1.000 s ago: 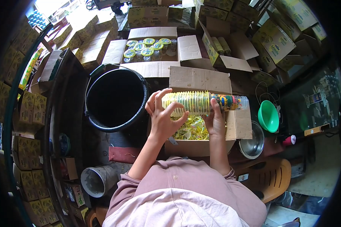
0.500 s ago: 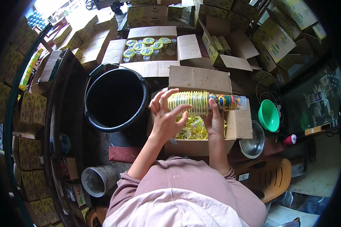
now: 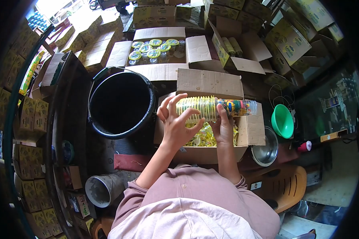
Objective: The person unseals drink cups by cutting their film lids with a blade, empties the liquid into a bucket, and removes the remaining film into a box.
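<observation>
Nested stack: we see a long stack of clear, yellow-rimmed plastic pieces (image 3: 205,108) held sideways above the open carton (image 3: 205,155), its brightly printed end (image 3: 239,107) pointing to our right.
Left hand: our left hand (image 3: 174,127) is at the stack's left end, fingers bent, with thumb and forefinger making a rounded, part-open arc over the rims; how firmly it presses we cannot tell.
Right hand: our right hand (image 3: 223,129) holds the stack near where the rims give way to the printed part, thumb on the near side; its other fingers are mostly hidden from us.
Carton below: under our hands we see loose yellow pieces (image 3: 203,137) filling the carton.
Black bucket: a large black bucket (image 3: 121,103) stands just left of that carton.
Bowls: to our right are a green bowl (image 3: 282,121) and, nearer us, a shiny metal bowl (image 3: 266,148) beside the carton.
Far cartons: beyond, one open carton (image 3: 198,49) holds containers with yellow-rimmed lids (image 3: 153,53); another (image 3: 248,66) has long stacks (image 3: 232,47) lying inside.
Chair: a brown plastic chair (image 3: 289,189) is at our right.
</observation>
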Tool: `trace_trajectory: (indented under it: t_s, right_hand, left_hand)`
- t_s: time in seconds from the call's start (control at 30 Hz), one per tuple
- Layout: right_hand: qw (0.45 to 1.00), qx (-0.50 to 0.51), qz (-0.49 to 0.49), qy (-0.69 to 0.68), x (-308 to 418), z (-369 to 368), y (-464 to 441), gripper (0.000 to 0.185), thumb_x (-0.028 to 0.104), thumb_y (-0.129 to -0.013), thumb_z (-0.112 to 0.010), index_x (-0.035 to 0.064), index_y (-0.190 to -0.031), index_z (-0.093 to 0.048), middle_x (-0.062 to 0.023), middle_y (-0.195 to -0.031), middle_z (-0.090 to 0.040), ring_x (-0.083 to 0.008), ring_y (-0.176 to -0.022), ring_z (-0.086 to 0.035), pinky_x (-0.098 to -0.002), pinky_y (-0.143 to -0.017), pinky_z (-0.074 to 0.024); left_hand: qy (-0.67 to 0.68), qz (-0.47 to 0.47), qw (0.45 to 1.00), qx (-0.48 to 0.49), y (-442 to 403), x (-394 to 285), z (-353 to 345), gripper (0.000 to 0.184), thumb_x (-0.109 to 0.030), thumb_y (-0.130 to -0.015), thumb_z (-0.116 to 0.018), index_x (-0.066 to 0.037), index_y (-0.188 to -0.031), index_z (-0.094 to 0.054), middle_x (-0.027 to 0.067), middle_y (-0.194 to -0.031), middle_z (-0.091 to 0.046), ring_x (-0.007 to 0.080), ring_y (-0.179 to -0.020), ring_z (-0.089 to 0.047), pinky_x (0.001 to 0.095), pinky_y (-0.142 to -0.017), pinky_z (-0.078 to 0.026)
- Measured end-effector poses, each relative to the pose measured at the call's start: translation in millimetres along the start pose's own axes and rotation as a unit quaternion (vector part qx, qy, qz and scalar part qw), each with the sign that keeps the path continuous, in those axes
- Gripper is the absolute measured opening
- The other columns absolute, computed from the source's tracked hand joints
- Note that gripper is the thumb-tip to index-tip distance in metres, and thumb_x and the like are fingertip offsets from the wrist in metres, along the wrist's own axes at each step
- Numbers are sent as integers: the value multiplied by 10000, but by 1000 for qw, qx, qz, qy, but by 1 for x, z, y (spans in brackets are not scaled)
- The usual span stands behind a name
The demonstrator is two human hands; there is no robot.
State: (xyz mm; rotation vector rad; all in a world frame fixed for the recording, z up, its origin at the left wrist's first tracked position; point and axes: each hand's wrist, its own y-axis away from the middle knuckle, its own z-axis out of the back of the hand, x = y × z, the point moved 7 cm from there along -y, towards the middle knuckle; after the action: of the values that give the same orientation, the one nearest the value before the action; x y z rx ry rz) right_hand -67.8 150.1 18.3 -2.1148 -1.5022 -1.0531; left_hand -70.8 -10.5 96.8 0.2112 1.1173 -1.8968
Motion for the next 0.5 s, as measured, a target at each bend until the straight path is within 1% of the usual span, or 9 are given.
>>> trace_trajectory:
  t_s: [0.2,0.4,0.5]
  right_hand:
    - [1000,-7,1,6,0,0,0,374,149,-780,-667,93,-1118,-514,-29,-1037,-586,-148,-930,-586,-355,-765,-531]
    - [1000,-12,-7,17,-3,3,0,380,145,-778,-669,76,-1120,-519,-32,-1047,-585,-140,-932,-583,-347,-770,-526]
    - [1000,-21,6,5,-4,3,1,385,139,-775,-672,66,-1121,-520,-33,-1050,-583,-140,-935,-581,-342,-767,-522]
  left_hand:
    - [5,6,1000,-11,0,1,-1,159,-273,-626,-733,-196,-714,-624,45,-1203,-434,302,-1189,-269,425,-960,-142]
    - [22,23,999,-3,-1,1,-2,144,-221,-632,-713,-201,-749,-632,39,-1206,-431,299,-1188,-271,420,-970,-141]
    - [19,-10,1000,8,-2,-6,-2,147,-179,-632,-697,-214,-763,-639,35,-1223,-421,296,-1196,-267,406,-980,-142]
